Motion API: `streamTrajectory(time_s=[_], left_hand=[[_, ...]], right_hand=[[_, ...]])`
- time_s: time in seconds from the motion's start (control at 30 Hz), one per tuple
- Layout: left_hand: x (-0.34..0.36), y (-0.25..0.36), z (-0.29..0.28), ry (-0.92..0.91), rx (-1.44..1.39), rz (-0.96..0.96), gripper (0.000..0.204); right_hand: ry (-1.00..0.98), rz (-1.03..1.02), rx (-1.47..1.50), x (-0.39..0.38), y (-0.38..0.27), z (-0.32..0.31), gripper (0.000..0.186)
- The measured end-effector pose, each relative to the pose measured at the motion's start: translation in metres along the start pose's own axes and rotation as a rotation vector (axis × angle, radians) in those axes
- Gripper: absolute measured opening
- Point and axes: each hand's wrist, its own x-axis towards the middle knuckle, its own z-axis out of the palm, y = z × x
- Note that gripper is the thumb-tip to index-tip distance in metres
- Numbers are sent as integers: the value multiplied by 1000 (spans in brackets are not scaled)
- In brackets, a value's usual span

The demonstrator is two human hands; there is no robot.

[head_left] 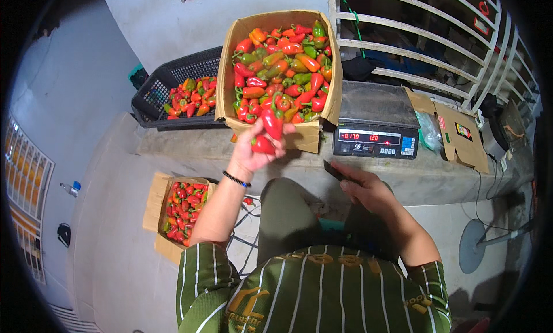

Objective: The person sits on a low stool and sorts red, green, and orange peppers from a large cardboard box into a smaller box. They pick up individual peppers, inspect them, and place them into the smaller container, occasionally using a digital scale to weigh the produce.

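My left hand (258,151) is closed around two red peppers (272,123), just in front of the near edge of an open cardboard box (337,62). One held pepper points up past my fingers; the other lies lower across the palm. Inside that box is a heap of red, green and orange peppers (280,62). My right hand (368,189) grips a dark, flat, blade-like thing (333,171) above my right leg, its far end pointing forward and left. The fingers hide its rear part.
Left of the box, a black plastic crate (151,97) holds more peppers. A digital scale (374,142) stands to the right, beside flattened cardboard (459,138). Lower left sits a smaller pepper-filled carton (163,205). White metal bars (415,48) rise behind; a round-based stand (472,246) is at right.
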Motion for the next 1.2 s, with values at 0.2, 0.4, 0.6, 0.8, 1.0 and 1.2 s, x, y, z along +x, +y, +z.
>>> streamTrajectory(time_s=[0.2, 0.4, 0.6, 0.8, 1.0, 1.2], left_hand=[[-12, -74, 4, -239, -327, -181, 58], [-22, -100, 5, 65, 218, -175, 45], [-27, -101, 16, 44, 606, -249, 40], [-34, -106, 34, 88, 930, -170, 34], [-50, -118, 32, -24, 769, -161, 31], [-67, -124, 25, -32, 724, -128, 31]], right_hand=[[-52, 20, 286, 14, -10, 11, 58], [-80, 86, 177, 12, -24, 21, 56], [-129, 12, 186, 16, -3, 25, 49], [-124, -135, -4, 17, 12, 23, 46], [-76, -32, -200, 6, 4, 37, 56], [-154, 74, -156, -1, -9, 47, 58]])
